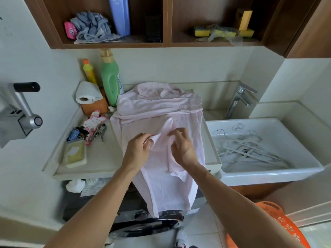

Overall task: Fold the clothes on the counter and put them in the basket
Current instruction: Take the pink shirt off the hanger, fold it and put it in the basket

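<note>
The basket [286,226] right of the shirt [166,185] is cut off by the frame; washer [134,221] below is half covered tbh.

A single wide-angle camera, worn on the head, looks forward and steeply down over the counter [102,156]. It is close enough that the left hand [138,149] and right hand [182,149], on the pink shirt [188,126], sit at frame centre. A shelf [111,45] spans the top edge, a sink [268,174] lies at right, and an orange basket [279,219] is at lower right.
</note>
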A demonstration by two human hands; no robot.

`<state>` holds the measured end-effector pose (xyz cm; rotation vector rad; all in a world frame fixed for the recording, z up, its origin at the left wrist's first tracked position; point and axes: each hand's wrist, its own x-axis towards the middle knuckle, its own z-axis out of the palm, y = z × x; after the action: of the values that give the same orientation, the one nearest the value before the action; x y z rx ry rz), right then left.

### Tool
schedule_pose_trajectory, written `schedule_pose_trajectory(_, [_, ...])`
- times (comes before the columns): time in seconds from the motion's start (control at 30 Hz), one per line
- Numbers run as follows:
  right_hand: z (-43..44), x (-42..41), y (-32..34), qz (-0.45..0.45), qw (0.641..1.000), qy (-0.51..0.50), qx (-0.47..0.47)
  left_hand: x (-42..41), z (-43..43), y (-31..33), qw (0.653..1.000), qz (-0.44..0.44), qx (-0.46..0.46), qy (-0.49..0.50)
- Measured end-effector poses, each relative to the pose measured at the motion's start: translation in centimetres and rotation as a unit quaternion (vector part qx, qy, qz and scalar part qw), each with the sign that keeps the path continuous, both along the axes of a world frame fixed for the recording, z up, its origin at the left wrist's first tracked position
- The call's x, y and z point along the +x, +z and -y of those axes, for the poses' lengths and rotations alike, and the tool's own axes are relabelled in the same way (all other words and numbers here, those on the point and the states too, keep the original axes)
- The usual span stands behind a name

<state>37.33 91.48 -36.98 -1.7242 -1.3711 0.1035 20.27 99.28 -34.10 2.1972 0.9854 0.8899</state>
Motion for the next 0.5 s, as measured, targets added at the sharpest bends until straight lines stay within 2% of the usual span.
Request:
schedule_pose_trajectory(0.03, [0.5,0.1,-0.3,0.013,0.994,0.069,-0.087,-0.2,0.6,-0.3,1.0,-0.007,-0.021,-0.012])
schedule_pose_trajectory(0.07, [1.2,0.3,-0.9,0.028,0.966,0.144,-0.215,-0.4,1.2,-0.9,0.998,-0.031,-0.046,-0.03])
schedule_pose_trajectory(0.1, [1.9,0.5,-1.5,0.039,0.922,0.198,-0.33,-0.7,1.5,-1.7,0.993,-0.063,-0.08,-0.054])
schedule_pose_trajectory(0.13, [2.6,0.7,-2.0,0.027,0.894,0.217,-0.392,-1.0,1.7,-2.5,0.985,-0.103,-0.119,-0.076])
schedule_pose_trajectory(0.17, [3.0,0.8,-2.3,-0.006,0.89,0.213,-0.403,-1.1,1.7,-3.3,0.973,-0.147,-0.15,-0.094])
schedule_pose_trajectory(0.23, [3.5,0.8,-2.6,-0.102,0.906,0.203,-0.357,-1.5,1.5,-4.4,0.946,-0.233,-0.19,-0.118])
schedule_pose_trajectory(0.3, [3.8,0.6,-2.3,-0.197,0.879,0.238,-0.363,-1.9,1.4,-4.6,0.913,-0.301,-0.235,-0.141])
schedule_pose_trajectory(0.33, [4.0,0.8,-2.4,-0.221,0.861,0.251,-0.384,-2.1,1.3,-4.5,0.893,-0.329,-0.262,-0.158])
schedule_pose_trajectory(0.37, [4.2,0.9,-2.6,-0.226,0.858,0.249,-0.389,-2.3,1.3,-4.5,0.88,-0.346,-0.278,-0.17])
schedule_pose_trajectory(0.4, [4.2,1.1,-3.0,-0.224,0.877,0.222,-0.364,-2.4,1.2,-4.6,0.884,-0.338,-0.276,-0.169])
schedule_pose_trajectory(0.5, [3.8,2.2,-4.6,-0.167,0.953,0.046,-0.247,-2.7,0.4,-5.8,0.958,-0.217,-0.174,-0.074])
